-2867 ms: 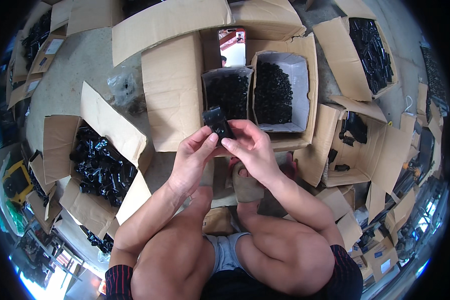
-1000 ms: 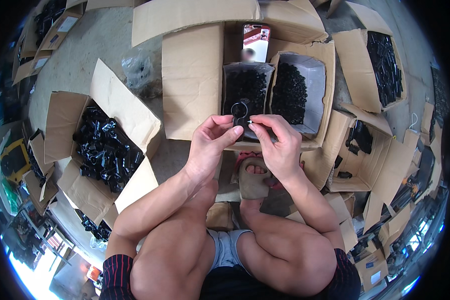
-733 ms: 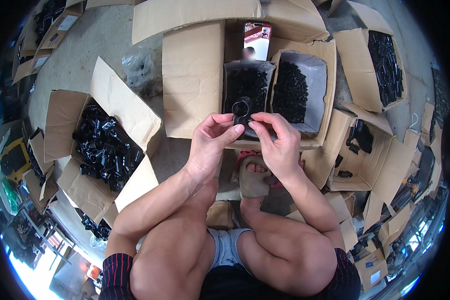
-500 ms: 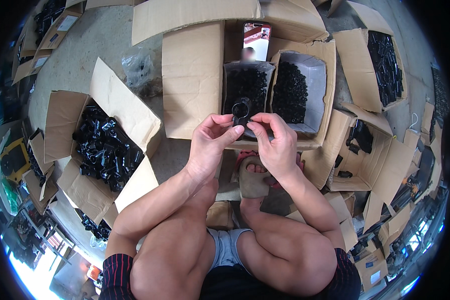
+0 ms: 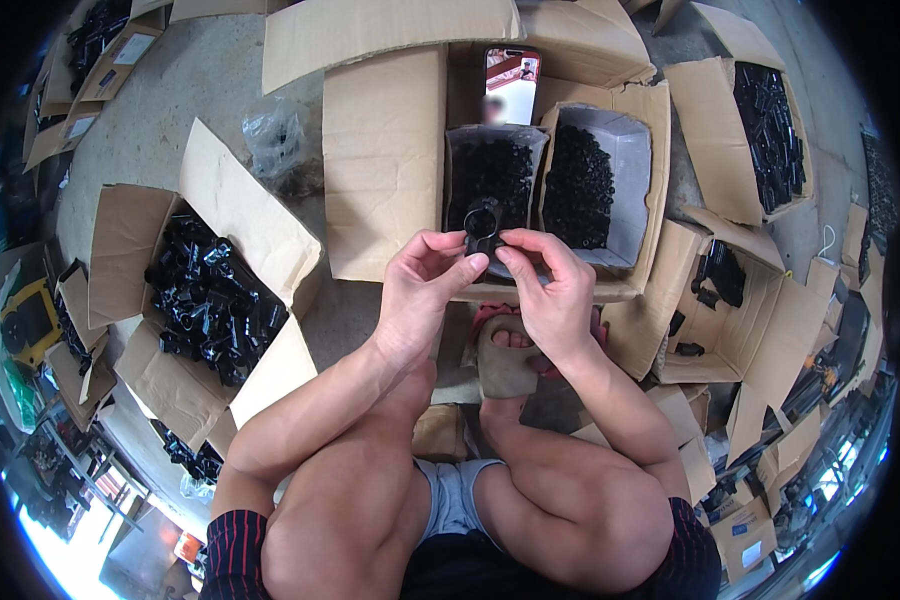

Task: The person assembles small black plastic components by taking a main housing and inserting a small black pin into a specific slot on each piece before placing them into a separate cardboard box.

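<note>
Between my two hands is a black ring-shaped clamp part (image 5: 482, 222), its round loop pointing away from me. My left hand (image 5: 420, 285) pinches its lower left side with thumb and fingers. On the other side, my right hand (image 5: 550, 285) has thumb and forefinger closed at the part's right edge; whether a smaller piece sits in that pinch I cannot make out. The part is held above the near edge of a grey-lined tray (image 5: 542, 150) full of small black pieces. Beside it, a second grey tray (image 5: 632, 165) holds small black rings or nuts.
Both trays sit in a cardboard box (image 5: 385, 160), with a phone (image 5: 511, 85) propped behind them. An open carton at left holds many black clamp parts (image 5: 215, 295). At right, another carton (image 5: 740, 330) has a few black parts. A clear plastic bag (image 5: 273, 140) lies on the floor.
Almost nothing differs. The black part and my fingers have shifted very slightly, with both hands keeping their pinch.
</note>
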`<state>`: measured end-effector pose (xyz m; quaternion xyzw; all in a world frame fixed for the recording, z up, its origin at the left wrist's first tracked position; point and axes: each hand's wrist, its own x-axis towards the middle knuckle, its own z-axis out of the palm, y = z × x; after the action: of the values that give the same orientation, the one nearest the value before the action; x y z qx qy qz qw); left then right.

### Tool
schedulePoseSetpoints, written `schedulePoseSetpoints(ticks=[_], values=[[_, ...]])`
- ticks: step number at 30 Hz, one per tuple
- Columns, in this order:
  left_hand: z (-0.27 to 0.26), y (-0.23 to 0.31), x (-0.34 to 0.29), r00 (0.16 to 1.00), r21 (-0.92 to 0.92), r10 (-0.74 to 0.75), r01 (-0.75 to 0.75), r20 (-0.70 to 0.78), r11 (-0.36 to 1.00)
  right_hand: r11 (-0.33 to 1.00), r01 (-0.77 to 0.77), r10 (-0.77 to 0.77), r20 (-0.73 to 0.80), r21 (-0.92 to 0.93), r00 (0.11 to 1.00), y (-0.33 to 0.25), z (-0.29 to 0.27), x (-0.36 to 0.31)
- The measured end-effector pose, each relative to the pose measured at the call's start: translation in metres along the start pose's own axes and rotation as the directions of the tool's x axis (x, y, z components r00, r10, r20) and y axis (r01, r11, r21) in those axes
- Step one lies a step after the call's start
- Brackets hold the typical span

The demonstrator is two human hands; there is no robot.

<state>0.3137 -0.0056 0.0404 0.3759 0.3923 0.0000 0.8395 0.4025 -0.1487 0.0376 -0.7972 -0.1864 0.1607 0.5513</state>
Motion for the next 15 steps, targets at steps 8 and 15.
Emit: schedulePoseSetpoints(ticks=[8, 15], values=[[-0.0009, -0.0012, 0.0002, 1.000, 0.000, -0.001, 0.001, -0.005, 1.000, 1.000, -0.005, 0.005, 0.005, 0.005, 1.000, -0.0028, -0.0014, 0.0008], [0.0030, 0.0008, -0.0007, 1.000, -0.012, -0.008, 0.008, -0.006, 1.000, 0.999, 0.028, -0.029, -0.032, -0.041, 0.999, 0.0048, 0.0019, 0.0002]])
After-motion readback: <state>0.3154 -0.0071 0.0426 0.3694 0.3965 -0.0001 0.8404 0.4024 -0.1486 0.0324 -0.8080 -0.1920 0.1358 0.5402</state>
